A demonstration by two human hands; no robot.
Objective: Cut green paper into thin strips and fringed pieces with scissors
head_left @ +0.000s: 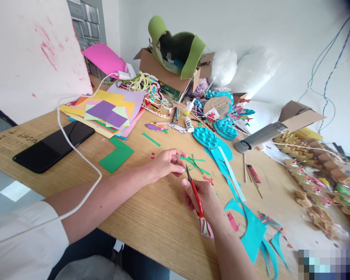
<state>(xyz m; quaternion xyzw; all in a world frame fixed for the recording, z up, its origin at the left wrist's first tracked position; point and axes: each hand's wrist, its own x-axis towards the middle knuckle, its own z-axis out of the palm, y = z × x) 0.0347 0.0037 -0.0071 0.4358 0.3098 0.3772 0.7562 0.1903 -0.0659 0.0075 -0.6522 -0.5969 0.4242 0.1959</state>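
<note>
In the head view, the right hand point(207, 197) grips scissors point(196, 193) with smooth red handles and pointed metal blades. The left hand point(167, 165) curls narrowly beside their tips; whether it pinches anything, I cannot tell. Thin green paper strips point(203, 170) lie crossed on the wood-grained table point(134, 202).

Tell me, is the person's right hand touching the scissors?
Touching. The head view shows the right hand gripping the scissors, their red handle lying directly against it with no gap between.
</note>
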